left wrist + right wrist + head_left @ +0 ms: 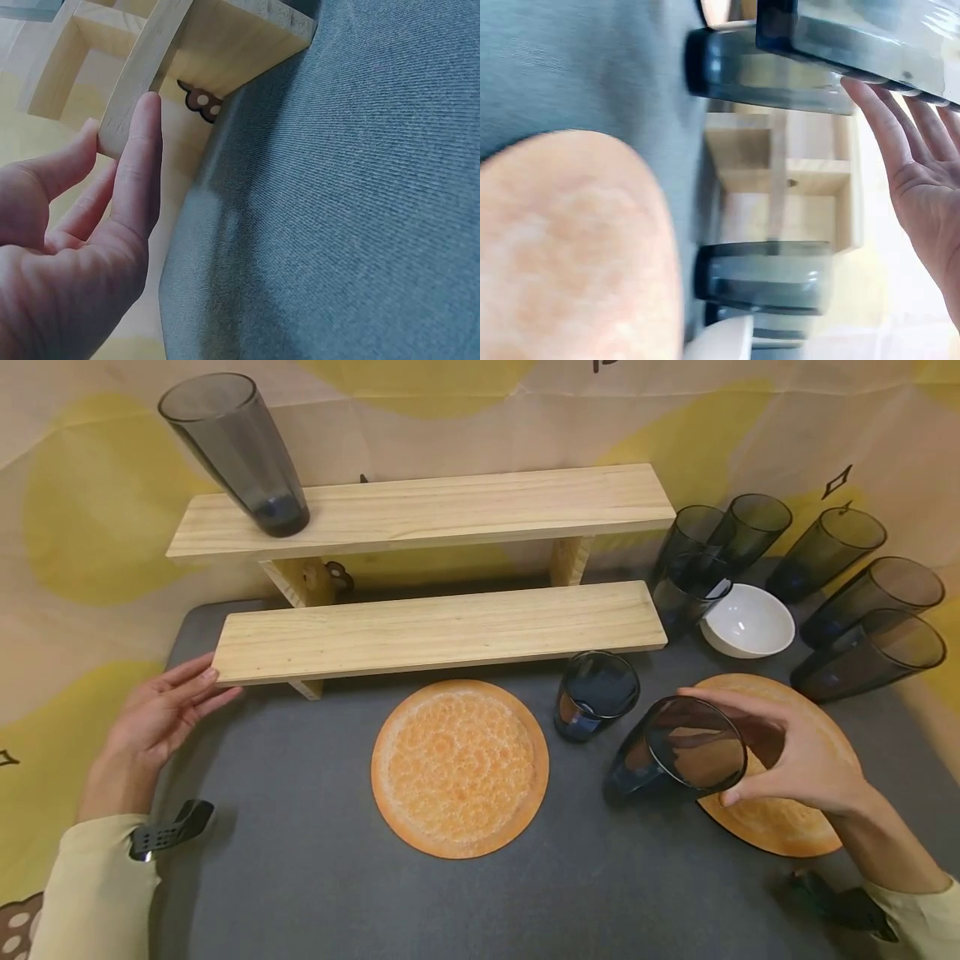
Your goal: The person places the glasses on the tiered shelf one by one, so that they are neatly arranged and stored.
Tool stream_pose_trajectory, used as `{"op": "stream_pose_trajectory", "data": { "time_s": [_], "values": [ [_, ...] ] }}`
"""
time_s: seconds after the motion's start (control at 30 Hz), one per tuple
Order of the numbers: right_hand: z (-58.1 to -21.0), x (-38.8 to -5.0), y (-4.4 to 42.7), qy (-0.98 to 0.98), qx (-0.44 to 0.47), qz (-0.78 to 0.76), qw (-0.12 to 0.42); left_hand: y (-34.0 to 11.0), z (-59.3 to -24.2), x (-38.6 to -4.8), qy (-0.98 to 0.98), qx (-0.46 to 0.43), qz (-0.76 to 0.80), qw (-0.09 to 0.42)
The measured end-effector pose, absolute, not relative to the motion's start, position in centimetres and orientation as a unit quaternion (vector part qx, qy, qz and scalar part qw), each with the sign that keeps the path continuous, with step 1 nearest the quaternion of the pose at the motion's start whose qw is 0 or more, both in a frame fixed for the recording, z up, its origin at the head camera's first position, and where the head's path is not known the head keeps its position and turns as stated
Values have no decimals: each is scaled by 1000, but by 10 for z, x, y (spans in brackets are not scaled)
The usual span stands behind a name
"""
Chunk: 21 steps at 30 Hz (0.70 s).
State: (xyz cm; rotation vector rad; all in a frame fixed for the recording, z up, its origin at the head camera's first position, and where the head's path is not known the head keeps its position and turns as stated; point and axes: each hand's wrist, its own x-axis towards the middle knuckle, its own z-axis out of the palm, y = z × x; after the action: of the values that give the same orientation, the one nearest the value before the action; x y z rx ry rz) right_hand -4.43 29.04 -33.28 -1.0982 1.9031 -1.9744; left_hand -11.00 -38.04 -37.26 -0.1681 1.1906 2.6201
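Observation:
My left hand [168, 714] pinches the left end of the lower wooden shelf board [442, 631]; in the left wrist view the thumb and fingers [139, 165] lie on either side of the board's corner [139, 82]. My right hand [802, 760] grips a dark glass [675, 756] near its rim, over the grey table in front of the right round mat [795, 818]. Just behind that glass stands another dark glass [596, 693]. The right wrist view shows the fingers [900, 127] along the side of the held glass [870, 37].
One tall glass [255, 460] stands on the upper shelf board [480, 510] at its left. Several dark glasses [825, 552] and a white bowl [748, 622] stand at the right back. A round tan mat [460, 768] lies in the table's middle.

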Motion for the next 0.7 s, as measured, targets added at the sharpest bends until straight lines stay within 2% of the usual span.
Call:
{"op": "stream_pose_trajectory", "data": {
  "time_s": [0.3,0.5,0.7],
  "values": [
    [-296,-60,273,563,-440,-693,91,-386,-373,-109,419,-49,896,137],
    [-273,-70,257,552,-451,-698,72,-386,-373,-109,421,-55,895,136],
    [-260,-83,238,523,-423,-738,45,-384,-373,-110,414,-52,898,135]
  ]
}}
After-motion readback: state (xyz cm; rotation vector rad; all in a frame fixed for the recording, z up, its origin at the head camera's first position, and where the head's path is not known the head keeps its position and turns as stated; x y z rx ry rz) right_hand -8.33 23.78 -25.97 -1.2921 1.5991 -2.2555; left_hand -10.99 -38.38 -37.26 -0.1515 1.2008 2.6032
